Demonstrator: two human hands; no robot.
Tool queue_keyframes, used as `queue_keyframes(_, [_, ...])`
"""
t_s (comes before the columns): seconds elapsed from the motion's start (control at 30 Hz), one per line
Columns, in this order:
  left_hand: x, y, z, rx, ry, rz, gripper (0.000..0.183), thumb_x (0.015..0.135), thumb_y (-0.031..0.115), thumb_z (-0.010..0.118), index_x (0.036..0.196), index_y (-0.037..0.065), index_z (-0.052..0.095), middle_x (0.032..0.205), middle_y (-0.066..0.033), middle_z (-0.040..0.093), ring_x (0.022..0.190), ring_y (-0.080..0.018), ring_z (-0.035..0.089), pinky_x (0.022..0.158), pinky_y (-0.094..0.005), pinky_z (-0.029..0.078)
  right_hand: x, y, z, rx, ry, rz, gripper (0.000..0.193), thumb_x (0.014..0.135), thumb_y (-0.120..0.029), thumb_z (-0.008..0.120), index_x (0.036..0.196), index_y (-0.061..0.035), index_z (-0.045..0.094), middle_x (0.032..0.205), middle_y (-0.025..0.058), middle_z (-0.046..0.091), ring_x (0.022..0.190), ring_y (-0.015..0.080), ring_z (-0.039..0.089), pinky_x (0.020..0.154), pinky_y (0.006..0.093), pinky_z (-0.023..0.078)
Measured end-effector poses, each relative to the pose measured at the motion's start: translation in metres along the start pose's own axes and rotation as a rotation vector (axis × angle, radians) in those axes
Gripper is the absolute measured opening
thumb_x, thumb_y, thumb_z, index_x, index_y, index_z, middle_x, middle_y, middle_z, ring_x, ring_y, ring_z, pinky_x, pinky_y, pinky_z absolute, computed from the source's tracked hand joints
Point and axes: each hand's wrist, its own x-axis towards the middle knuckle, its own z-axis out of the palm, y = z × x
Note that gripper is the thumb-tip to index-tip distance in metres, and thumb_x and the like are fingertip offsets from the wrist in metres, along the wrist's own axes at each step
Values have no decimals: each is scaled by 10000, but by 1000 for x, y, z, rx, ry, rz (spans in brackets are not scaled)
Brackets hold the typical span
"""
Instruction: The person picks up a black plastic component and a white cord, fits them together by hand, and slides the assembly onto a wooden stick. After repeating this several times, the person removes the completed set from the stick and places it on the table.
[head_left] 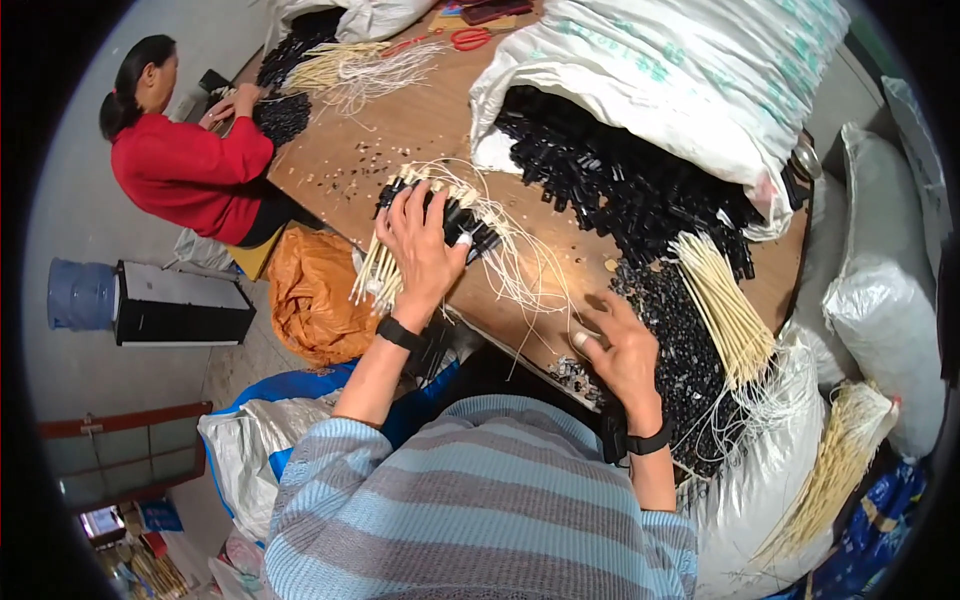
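My left hand [423, 243] lies with fingers spread over a bundle of thin cream sticks [378, 272] with black tube-like ends and white strings. Its thumb tip has a white wrap, and the palm side is hidden. Loose white strings [530, 275] trail from the bundle toward my right hand [624, 355]. That hand hovers by the near table edge, fingers apart and slightly curled, its thumb also wrapped in white. One string passes close to the right thumb; I see no grip on it. Beside the right hand spreads a heap of small black pieces [655, 310].
Black tubes [600, 180] spill from a large white sack [660, 70]. A second stick bundle [725, 310] lies on the right. Red scissors [470, 39] are at the back. A person in red [190, 160] works at the far left. Filled sacks [885, 250] stand right, an orange sack [315, 295] left.
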Motion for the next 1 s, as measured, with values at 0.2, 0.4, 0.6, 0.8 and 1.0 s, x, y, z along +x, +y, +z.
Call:
queue_keyframes(0.2, [3,86,41,-745,-333,305,376,700,37,607,1073,13,652,1114,-179,639,1084,-366,567,931,-441,466,-20,66,-23,-182,335,263,206,790,-184,728,948,-54,705,880,145,677,770,330,654,691,394,511])
queue_keyframes(0.4, [17,118,108,-538,-383,230,387,722,-76,537,1058,44,687,1065,-189,639,1022,-373,574,853,-438,494,-47,121,-68,-607,322,461,142,745,-96,727,876,-67,681,789,151,657,718,346,638,643,431,486])
queue_keyframes(0.6, [5,103,103,-494,-569,371,236,799,35,575,931,138,741,1046,-110,571,1083,-300,520,808,-404,498,-40,113,-72,-547,219,367,77,707,-62,652,766,-54,602,753,118,612,706,317,587,690,404,420])
queue_keyframes(0.8, [7,98,92,-418,-497,518,261,725,72,657,945,173,752,960,-76,543,989,-237,504,831,-355,380,-26,65,-56,-253,252,38,88,840,-66,636,923,-39,632,795,125,618,693,324,582,653,394,441])
queue_keyframes(1.0, [0,109,82,-424,-528,471,211,665,119,711,875,120,697,841,-51,543,929,-241,528,847,-380,367,-46,67,-31,-175,241,335,148,877,-143,604,1001,-83,659,769,149,648,665,331,628,599,403,478])
